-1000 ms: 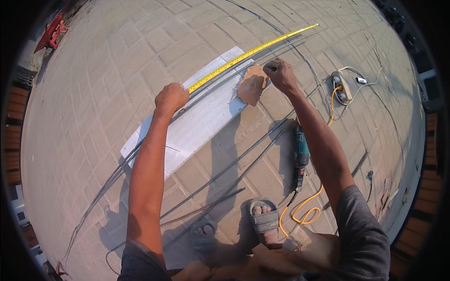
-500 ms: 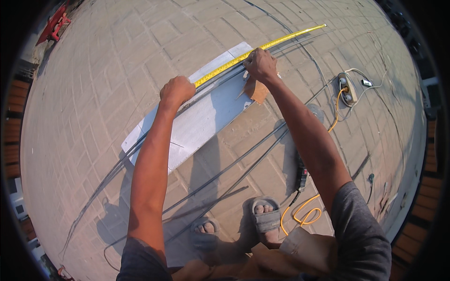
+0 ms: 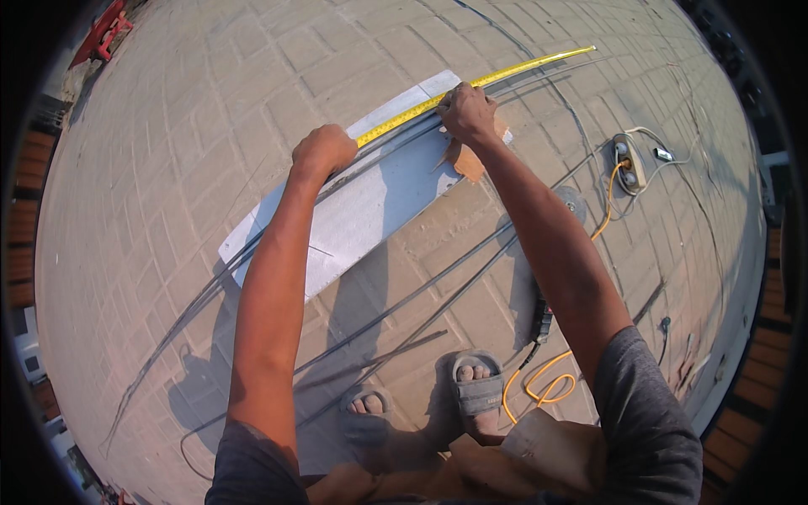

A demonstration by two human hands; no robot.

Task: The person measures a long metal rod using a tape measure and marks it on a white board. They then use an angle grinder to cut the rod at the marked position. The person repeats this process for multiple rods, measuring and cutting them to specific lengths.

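Note:
A yellow tape measure [image 3: 396,121] is stretched out from my left hand [image 3: 325,154], past my right hand, its tip off to the upper right. My left hand is closed round its near end; the tape's case is hidden. Fingers bent, my right hand [image 3: 468,112] grips the blade partway along, against thin steel rods [image 3: 404,136] that run beside it. Both hands are over a long white board [image 3: 362,223] lying aslant on the paving. A torn piece of brown cardboard [image 3: 468,162] lies at the board's right end, below my right hand.
An angle grinder [image 3: 541,321] lies under my right forearm, with an orange cord [image 3: 555,387]. A power strip [image 3: 628,162] with plugs lies to the right. More rods [image 3: 412,291] cross the paving before my sandalled feet [image 3: 476,379]. Something red [image 3: 103,35] stands far left.
Both hands have shifted very slightly to the right in the picture, and the tape's tip with them. Their grips look the same.

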